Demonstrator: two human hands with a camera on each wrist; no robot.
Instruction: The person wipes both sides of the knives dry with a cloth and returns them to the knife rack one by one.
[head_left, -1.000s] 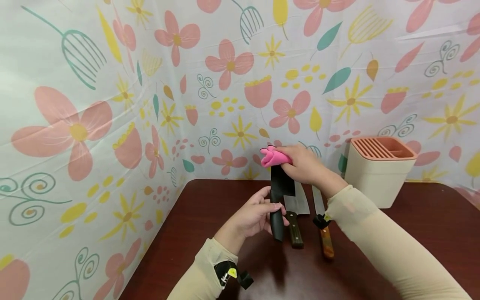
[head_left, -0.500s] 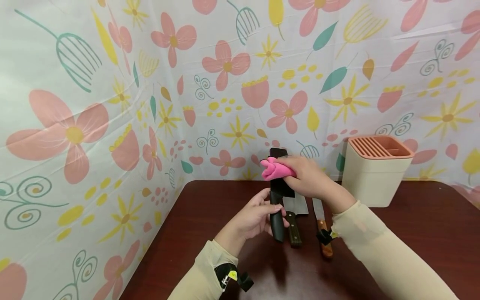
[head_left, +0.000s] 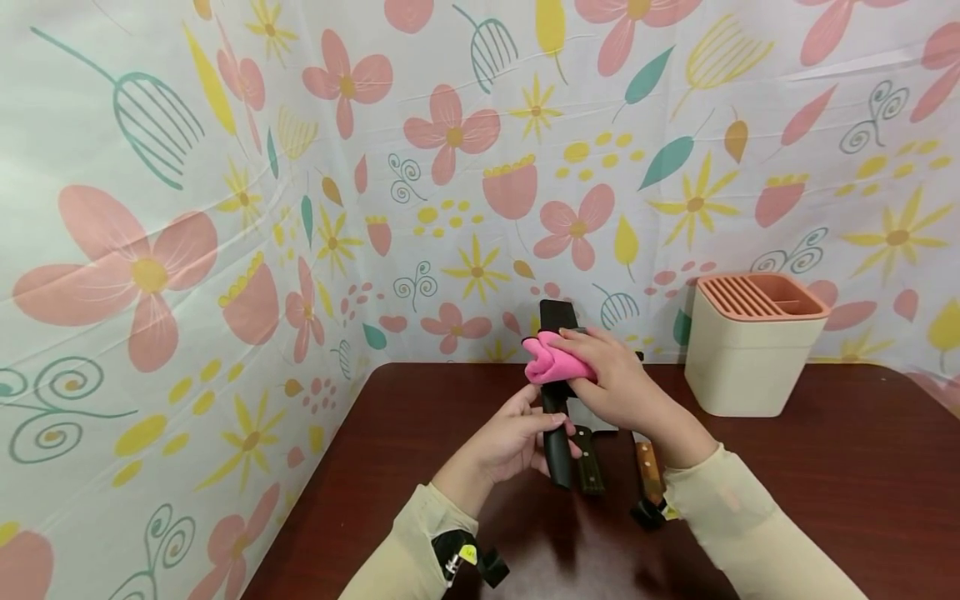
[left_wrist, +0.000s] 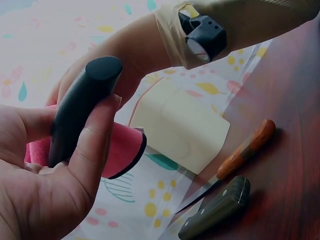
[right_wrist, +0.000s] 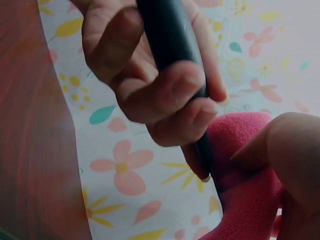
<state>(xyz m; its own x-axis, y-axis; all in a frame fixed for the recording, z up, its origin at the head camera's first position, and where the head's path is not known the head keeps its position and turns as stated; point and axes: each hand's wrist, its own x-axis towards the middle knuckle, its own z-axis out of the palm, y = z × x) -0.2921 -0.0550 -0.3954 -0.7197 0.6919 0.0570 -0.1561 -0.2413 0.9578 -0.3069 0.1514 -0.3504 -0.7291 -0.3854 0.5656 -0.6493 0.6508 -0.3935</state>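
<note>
My left hand (head_left: 510, 446) grips the black handle of a broad black-bladed kitchen knife (head_left: 557, 454), held tilted over the table with its blade pointing away. Around the blade, close to the handle, my right hand (head_left: 618, 383) holds a folded pink cloth (head_left: 555, 360) with a dark edge. The blade's far end shows above the cloth; the part under it is hidden. Behind the held knife, a cleaver with a dark riveted handle (left_wrist: 217, 207) lies on the table. Beside it is a narrower knife with an orange-brown wooden handle (head_left: 648, 468), its blade mostly covered by my right hand.
A cream knife holder (head_left: 750, 367) with a slotted orange top stands at the back right of the dark red-brown table (head_left: 832, 492). Flower-printed fabric (head_left: 465, 217) hangs behind the table and along its left side.
My right hand has slid the pink cloth down the black blade toward the handle, uncovering the blade's far end. My left hand keeps its grip on the handle, nearly still.
</note>
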